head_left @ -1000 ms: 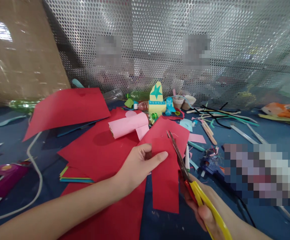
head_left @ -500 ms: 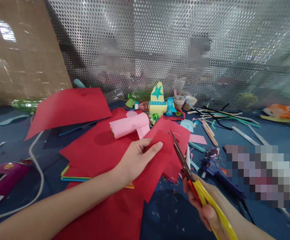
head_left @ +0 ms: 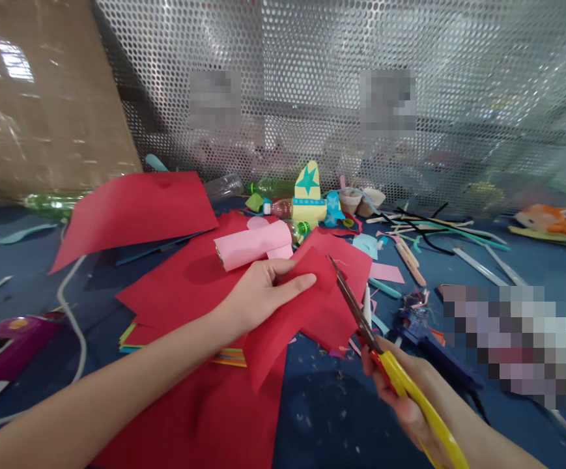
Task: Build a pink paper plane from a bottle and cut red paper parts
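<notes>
My left hand (head_left: 263,290) pinches a piece of red paper (head_left: 283,332) between thumb and fingers, with the sheet hanging down toward me. In my right hand (head_left: 410,397) is a pair of scissors (head_left: 390,371) with yellow and red handles. The blades look nearly closed, and their tips lie just right of the held paper; whether they touch it I cannot tell. Beneath and behind are more red sheets (head_left: 165,293). A bottle wrapped in pink paper (head_left: 248,245), its green cap to the right, lies on them beyond my left hand.
A blue glue gun (head_left: 429,345) lies right of the scissors. At the back stands a yellow paper shape with a teal star (head_left: 307,181). A purple power strip (head_left: 14,352) with a white cord is at left. A perforated metal panel (head_left: 302,85) rises behind.
The held red paper has turned and curled, its lower end shifting left. My left hand has moved slightly left, while the scissors have shifted only a little.
</notes>
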The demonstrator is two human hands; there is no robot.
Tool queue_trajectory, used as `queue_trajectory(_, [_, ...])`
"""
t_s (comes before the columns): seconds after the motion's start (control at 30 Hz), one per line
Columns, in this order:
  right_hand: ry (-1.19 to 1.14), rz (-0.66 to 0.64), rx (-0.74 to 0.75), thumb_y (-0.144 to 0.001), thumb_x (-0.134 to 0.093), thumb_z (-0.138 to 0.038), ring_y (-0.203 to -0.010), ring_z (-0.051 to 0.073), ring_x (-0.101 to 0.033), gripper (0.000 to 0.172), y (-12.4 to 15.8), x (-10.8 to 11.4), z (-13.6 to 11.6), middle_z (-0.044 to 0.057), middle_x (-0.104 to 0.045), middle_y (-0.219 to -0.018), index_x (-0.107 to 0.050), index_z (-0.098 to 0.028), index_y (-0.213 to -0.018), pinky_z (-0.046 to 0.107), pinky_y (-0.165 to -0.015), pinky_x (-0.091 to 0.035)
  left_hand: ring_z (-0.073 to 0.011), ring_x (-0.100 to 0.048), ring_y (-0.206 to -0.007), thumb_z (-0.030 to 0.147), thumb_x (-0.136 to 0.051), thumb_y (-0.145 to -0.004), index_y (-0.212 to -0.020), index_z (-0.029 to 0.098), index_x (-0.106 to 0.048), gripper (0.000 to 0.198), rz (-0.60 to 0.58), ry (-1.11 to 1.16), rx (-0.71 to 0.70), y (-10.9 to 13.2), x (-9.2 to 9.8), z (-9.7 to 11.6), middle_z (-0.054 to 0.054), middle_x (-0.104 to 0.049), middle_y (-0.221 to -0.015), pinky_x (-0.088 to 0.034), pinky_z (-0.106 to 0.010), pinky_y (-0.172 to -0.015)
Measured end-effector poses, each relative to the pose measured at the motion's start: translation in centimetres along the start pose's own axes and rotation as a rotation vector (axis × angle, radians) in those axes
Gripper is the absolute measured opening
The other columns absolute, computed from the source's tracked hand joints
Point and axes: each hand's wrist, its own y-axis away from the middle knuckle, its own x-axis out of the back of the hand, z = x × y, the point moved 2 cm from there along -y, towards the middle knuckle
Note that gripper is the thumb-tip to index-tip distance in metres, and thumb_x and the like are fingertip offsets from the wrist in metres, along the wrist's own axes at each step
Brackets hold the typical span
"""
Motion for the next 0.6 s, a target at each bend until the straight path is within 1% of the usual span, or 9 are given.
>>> queue_trajectory(0.1, [0.001,-0.019,-0.026,-0.068,-0.035,-0.089,-0.049,0.009,-0.026,0.073,0.0,0.3,0.0,-0.007,-0.034,-0.056,-0.049,-0.019,-0.084,0.025,-0.043,-0.018,-0.0146,-0.059,-0.062,0.042,-0.062,-0.079,-0.096,0.016,-0.067,0.031,0.032,-0.169,-0.050,-0.7,1.1,0.3,0.000,-0.065,-0.069,-0.044,-0.024,-0.056])
queue_trajectory(0.17, [-0.015,-0.044,-0.052,-0.069,-0.035,-0.088,-0.049,0.010,-0.025,0.071,0.0,0.4,0.3,-0.007,-0.032,-0.057,-0.047,-0.020,-0.084,0.023,-0.039,-0.018,-0.0154,-0.060,-0.070,0.038,-0.062,-0.080,-0.102,0.016,-0.064,0.031,0.147,-0.300,-0.189,-0.8,1.8,0.8,-0.001,-0.064,-0.076,-0.047,-0.026,-0.066])
queue_trajectory(0.23, [-0.039,-0.069,-0.086,-0.072,-0.034,-0.086,-0.047,0.009,-0.025,0.067,0.0,0.4,0.7,-0.006,-0.032,-0.060,-0.045,-0.021,-0.084,0.021,-0.036,-0.020,-0.0161,-0.060,-0.081,0.034,-0.062,-0.081,-0.097,0.017,-0.062,0.023,0.294,-0.420,-0.354,-0.4,1.9,1.5,-0.002,-0.063,-0.086,-0.047,-0.026,-0.076])
queue_trajectory(0.3, [-0.058,-0.077,-0.108,-0.074,-0.033,-0.085,-0.045,0.008,-0.026,0.066,0.1,0.5,1.1,-0.007,-0.032,-0.061,-0.044,-0.022,-0.087,0.020,-0.034,-0.022,-0.0159,-0.059,-0.078,0.032,-0.059,-0.083,-0.085,0.018,-0.062,0.015,0.334,-0.484,-0.401,0.5,1.2,2.0,-0.003,-0.064,-0.082,-0.047,-0.026,-0.075])
queue_trajectory(0.33, [-0.063,-0.076,-0.111,-0.075,-0.032,-0.085,-0.043,0.007,-0.026,0.066,0.1,0.5,1.3,-0.007,-0.032,-0.062,-0.044,-0.021,-0.088,0.019,-0.033,-0.023,-0.0154,-0.059,-0.074,0.033,-0.056,-0.086,-0.078,0.018,-0.062,0.018,0.258,-0.474,-0.357,1.0,0.5,2.0,-0.002,-0.064,-0.076,-0.046,-0.025,-0.070])
queue_trajectory(0.4, [-0.060,-0.067,-0.086,-0.076,-0.033,-0.084,-0.041,0.006,-0.027,0.066,0.0,0.6,1.5,-0.007,-0.034,-0.062,-0.044,-0.021,-0.089,0.019,-0.031,-0.024,-0.0139,-0.058,-0.061,0.039,-0.051,-0.088,-0.065,0.018,-0.060,0.033,-0.030,-0.396,-0.174,2.0,-1.3,1.3,-0.001,-0.061,-0.062,-0.044,-0.023,-0.060])
queue_trajectory(0.47, [-0.059,-0.068,-0.044,-0.076,-0.034,-0.083,-0.039,0.005,-0.027,0.065,0.0,0.7,1.4,-0.007,-0.034,-0.062,-0.045,-0.020,-0.089,0.019,-0.030,-0.025,-0.0131,-0.057,-0.056,0.045,-0.045,-0.090,-0.074,0.017,-0.063,0.037,-0.330,-0.196,0.101,2.9,-3.3,-0.2,-0.001,-0.060,-0.060,-0.044,-0.023,-0.055])
queue_trajectory(0.53, [-0.087,-0.070,-0.031,-0.074,-0.036,-0.085,-0.038,0.005,-0.025,0.067,0.0,0.6,1.1,-0.007,-0.035,-0.060,-0.046,-0.020,-0.088,0.019,-0.028,-0.025,-0.0119,-0.056,-0.055,0.050,-0.047,-0.088,-0.085,0.016,-0.061,0.038,-0.434,0.014,0.234,3.4,-4.8,-1.6,-0.001,-0.059,-0.063,-0.045,-0.023,-0.056])
queue_trajectory(0.6, [-0.131,-0.044,-0.048,-0.068,-0.039,-0.088,-0.039,0.006,-0.025,0.071,0.0,0.3,0.7,-0.007,-0.037,-0.059,-0.047,-0.020,-0.086,0.019,-0.028,-0.023,-0.0112,-0.055,-0.053,0.057,-0.051,-0.084,-0.104,0.016,-0.055,0.046,-0.444,0.146,0.272,3.5,-5.7,-2.8,0.001,-0.058,-0.066,-0.043,-0.023,-0.054])
